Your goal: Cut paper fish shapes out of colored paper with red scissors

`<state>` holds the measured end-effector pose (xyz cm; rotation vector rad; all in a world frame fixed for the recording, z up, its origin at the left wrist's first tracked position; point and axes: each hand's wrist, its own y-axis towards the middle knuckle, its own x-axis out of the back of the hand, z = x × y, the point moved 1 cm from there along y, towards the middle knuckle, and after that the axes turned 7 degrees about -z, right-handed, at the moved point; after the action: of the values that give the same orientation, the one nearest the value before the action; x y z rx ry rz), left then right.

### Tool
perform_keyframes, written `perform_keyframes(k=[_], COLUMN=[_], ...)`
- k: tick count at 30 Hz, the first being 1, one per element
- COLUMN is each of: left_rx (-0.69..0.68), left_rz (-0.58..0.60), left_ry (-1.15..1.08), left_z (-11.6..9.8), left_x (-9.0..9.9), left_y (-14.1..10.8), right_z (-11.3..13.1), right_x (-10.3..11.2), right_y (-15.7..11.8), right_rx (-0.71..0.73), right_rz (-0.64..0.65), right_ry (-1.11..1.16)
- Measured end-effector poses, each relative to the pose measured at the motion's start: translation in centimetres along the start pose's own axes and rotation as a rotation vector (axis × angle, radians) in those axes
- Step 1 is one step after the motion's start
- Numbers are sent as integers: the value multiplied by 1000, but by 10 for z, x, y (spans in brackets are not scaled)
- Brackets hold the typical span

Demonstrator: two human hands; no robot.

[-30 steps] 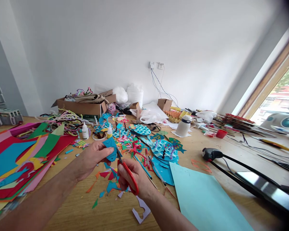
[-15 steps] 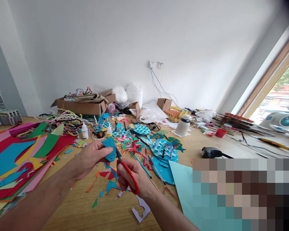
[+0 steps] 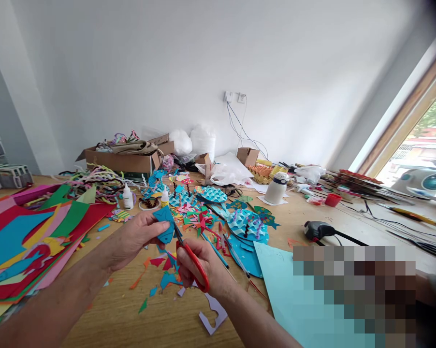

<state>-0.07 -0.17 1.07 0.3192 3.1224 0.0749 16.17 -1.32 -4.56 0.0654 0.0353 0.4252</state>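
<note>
My left hand [image 3: 140,237] pinches a piece of blue paper [image 3: 163,223] with drawn lines on it, the thumb lying on top. My right hand [image 3: 199,263] is closed round the red handles of the scissors [image 3: 200,273]. Their dark blades point up and left and meet the right edge of the blue paper. Small colored paper scraps [image 3: 169,279] lie on the wooden table under both hands. Nearer the front edge is a cut lilac paper piece [image 3: 213,314].
Colored sheets [image 3: 18,237] are piled at the left. Glue bottles [image 3: 127,198], pens [image 3: 216,251] and blue paper crafts [image 3: 245,224] lie beyond my hands. A pale blue sheet [image 3: 279,285] is at the right, beside a black-handled tool [image 3: 317,231] and a pixelated area.
At the right, the black-handled tool has shifted slightly and more of its dark rod shows. The pixelated area has changed shape. My hands, the paper and the scissors look almost unchanged.
</note>
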Motion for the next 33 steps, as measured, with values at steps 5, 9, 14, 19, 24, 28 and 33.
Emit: perform_keyframes(k=[5,9,14,19,24,28,33], left_rx=[19,26,28,39,40,31,28], left_rz=[25,65,69,50,53,63,90], left_ry=[7,18,47,43,42,48,42], left_z=[0,0,0,-1,-1,-1,-1], left_x=[4,9,11,11,11,11,12], left_y=[0,0,2,1,1,1,1], right_z=[2,3,3,5,6,4,4], right_x=[-1,-2,-2,-3,-4,-3,0], right_y=[0,0,1,0,-2,-1,0], right_rx=[-13,-3,-18,-41,-56,-40,-3], right_rz=[-46,-60,-68,-66,-55,-23,35], right_ry=[-58,-89,-107,-114,-88,-42,-15])
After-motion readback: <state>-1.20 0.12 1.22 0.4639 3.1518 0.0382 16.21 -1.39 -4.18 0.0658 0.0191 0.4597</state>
